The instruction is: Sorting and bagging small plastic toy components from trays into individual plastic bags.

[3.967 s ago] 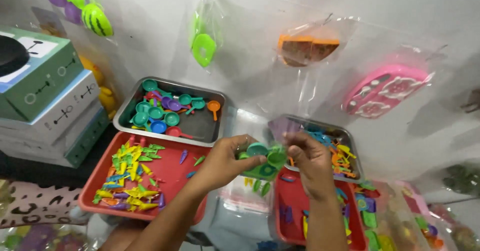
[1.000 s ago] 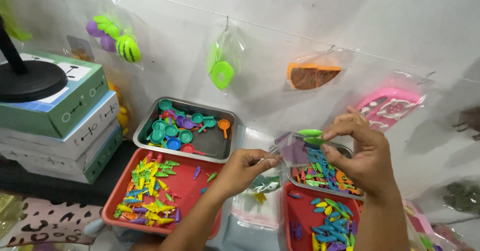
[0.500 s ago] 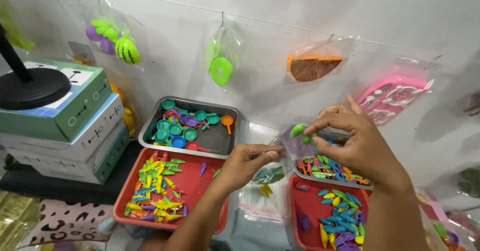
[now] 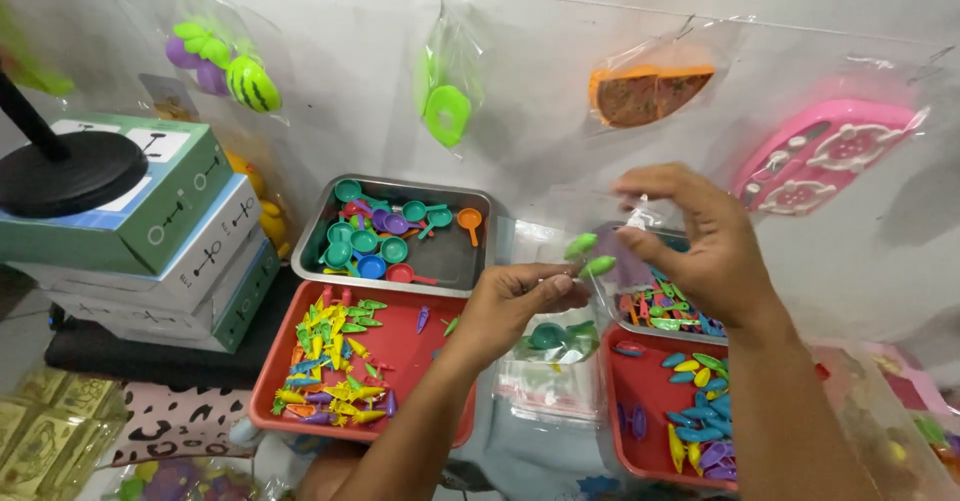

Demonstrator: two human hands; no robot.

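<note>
Two bare hands are seen from the head camera, raised together at the centre of the frame over trays of small bright plastic toys. The right hand is held high with its fingers arched, and a wisp of clear bag is pinched at the fingertips. Two small green pieces are caught in the gap between the hands, just beside the right thumb. The left hand is curled narrow, fingertips drawn together just below the pieces.

Bagging of the green pieces is judged to be the step in hand. A steady pinch and an open bag mouth are called for, as the pieces are tiny and the film is limp.

A steel tray of toy pans is shown at upper centre-left, with a red tray of mixed pieces below it. A second red tray is set at lower right. A flat stack of filled bags is laid between the two red trays.

Whether the pieces are inside the film or outside it cannot be told, nor whether the left fingers grip pieces or plastic. A further steel tray is largely hidden behind the right hand. Stacked boxes are cut off at the left edge.
</note>
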